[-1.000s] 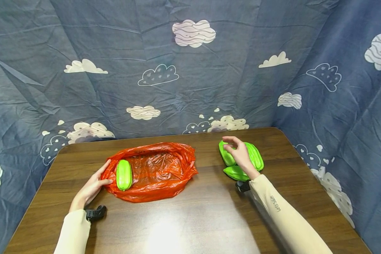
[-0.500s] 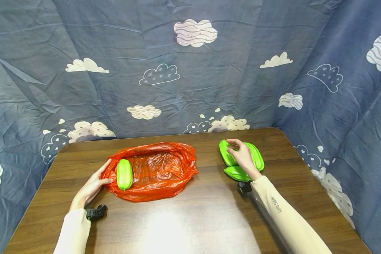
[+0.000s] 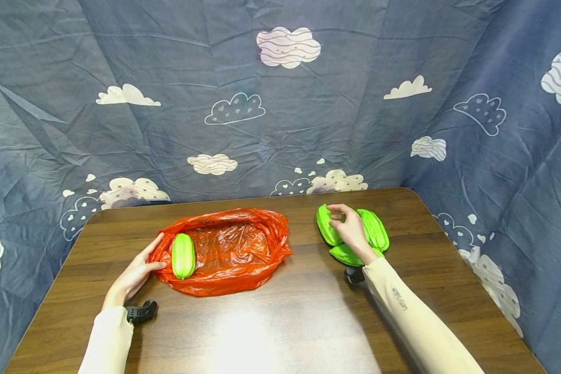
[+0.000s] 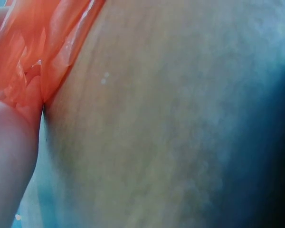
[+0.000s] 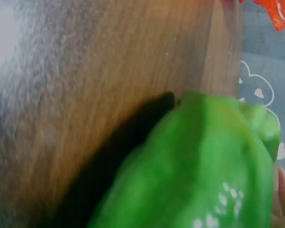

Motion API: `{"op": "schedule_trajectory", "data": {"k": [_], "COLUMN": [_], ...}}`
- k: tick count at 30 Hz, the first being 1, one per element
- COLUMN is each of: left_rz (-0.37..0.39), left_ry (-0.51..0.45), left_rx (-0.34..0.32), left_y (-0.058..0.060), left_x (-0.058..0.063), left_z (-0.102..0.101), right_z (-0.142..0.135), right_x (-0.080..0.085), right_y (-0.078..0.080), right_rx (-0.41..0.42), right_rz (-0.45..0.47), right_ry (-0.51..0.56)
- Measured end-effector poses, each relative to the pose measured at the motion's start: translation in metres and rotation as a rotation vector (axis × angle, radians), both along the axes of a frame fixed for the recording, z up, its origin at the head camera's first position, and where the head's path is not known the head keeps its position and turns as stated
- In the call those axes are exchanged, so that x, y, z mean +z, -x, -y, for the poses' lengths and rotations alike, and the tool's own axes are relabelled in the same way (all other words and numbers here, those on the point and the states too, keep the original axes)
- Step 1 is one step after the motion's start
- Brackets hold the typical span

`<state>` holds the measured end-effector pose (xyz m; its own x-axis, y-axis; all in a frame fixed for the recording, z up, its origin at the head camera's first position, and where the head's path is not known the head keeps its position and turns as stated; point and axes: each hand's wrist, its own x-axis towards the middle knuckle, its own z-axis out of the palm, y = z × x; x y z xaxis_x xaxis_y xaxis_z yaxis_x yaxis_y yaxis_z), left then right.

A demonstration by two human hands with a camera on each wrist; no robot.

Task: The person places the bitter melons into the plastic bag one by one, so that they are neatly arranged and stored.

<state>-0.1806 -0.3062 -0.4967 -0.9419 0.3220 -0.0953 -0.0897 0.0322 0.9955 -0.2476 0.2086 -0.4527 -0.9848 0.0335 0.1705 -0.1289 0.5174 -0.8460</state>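
Note:
My left hand point(image 3: 134, 274) holds the left end of a thin red plastic bag point(image 3: 236, 284), which lies spread with its mouth open. In the left wrist view a finger shows through the bag's translucent film point(image 4: 61, 47). One green ridged star fruit point(image 3: 183, 256) rests inside at the bag's left end. Over on the right, my right hand point(image 3: 352, 231) grips another star fruit point(image 3: 326, 226) from its right side, fingers bent over it. That fruit point(image 5: 194, 166) fills much of the right wrist view, casting a dark shadow on the table.
Beside the right hand lie two more star fruits, one to the right point(image 3: 376, 231) and one toward me point(image 3: 346, 255), partly covered by the hand. The brown wooden table point(image 3: 308, 311) ends at a blue cloth point(image 3: 168, 130) with clouds.
My right hand has shifted slightly left with the gripped star fruit, opening a gap from the fruit on the right. The left hand and bag stay in place.

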Motion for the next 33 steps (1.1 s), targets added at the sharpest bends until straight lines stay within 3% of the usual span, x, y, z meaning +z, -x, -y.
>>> {"op": "schedule_trajectory", "data": {"k": [8,18,33], "left_rz": [0.015,0.0,0.004], "left_ry": [0.003,-0.021,-0.01], "left_rx": [0.003,0.0,0.003], "left_y": [0.001,0.002,0.001], "left_x": [0.001,-0.001,0.0], "left_z": [-0.001,-0.002,0.001], "right_z": [0.006,0.008,0.01], "right_x": [-0.003,-0.007,-0.012], "right_y": [0.002,0.003,0.003], "right_rx": [0.043,0.098,0.172], "right_rz": [0.003,0.073,0.103], "right_ry": [-0.015,-0.065,-0.034]}}
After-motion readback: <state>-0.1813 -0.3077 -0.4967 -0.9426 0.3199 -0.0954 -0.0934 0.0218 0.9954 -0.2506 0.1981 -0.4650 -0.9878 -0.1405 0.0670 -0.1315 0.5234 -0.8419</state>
